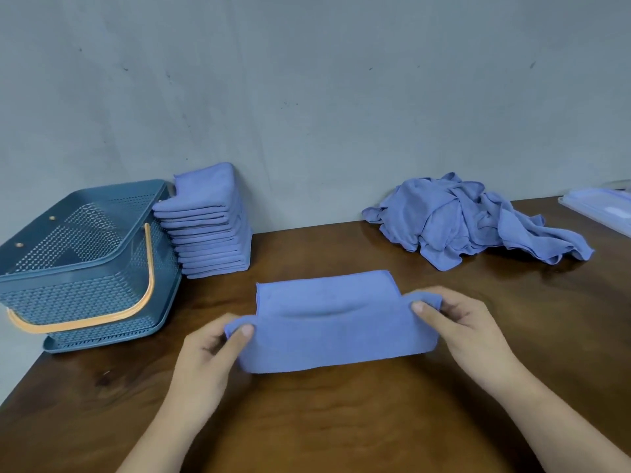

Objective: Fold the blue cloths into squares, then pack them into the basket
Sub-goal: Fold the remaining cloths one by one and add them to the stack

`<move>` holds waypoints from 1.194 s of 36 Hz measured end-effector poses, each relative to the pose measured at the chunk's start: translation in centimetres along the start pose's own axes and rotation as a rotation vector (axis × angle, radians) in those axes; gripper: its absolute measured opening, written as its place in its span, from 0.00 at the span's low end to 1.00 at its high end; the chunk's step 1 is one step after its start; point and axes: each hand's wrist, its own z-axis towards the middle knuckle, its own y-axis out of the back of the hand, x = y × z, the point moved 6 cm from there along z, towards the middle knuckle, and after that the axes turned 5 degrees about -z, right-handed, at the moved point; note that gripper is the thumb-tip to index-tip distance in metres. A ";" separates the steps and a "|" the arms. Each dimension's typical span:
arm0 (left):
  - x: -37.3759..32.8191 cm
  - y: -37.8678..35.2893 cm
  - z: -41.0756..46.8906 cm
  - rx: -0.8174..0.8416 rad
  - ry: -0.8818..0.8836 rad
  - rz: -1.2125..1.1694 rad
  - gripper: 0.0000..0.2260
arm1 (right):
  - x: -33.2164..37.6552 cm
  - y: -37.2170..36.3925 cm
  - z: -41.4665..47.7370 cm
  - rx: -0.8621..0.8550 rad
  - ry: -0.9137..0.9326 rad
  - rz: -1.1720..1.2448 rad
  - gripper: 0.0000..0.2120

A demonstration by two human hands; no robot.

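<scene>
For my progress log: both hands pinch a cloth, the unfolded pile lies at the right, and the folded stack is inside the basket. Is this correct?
One point is wrong: in the head view the stack stands on the table beside the basket, not inside it. The rest holds.

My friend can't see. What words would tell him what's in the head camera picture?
The left hand and right hand pinch the ends of a half-folded blue cloth over a brown table. At left sit a basket and a stack of folded cloths; an unfolded pile lies at back right.
</scene>
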 end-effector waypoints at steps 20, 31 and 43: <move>8.6 -1.0 9.1 -0.149 0.384 0.039 0.20 | -8.3 -2.4 11.5 0.022 -0.181 -0.367 0.10; 10.2 -1.1 10.2 -0.123 0.290 0.233 0.18 | -9.7 -2.6 12.5 -0.042 -0.148 -0.462 0.15; 9.4 -1.7 10.1 -0.106 0.276 0.262 0.22 | -8.8 -3.0 12.2 -0.013 -0.193 -0.539 0.20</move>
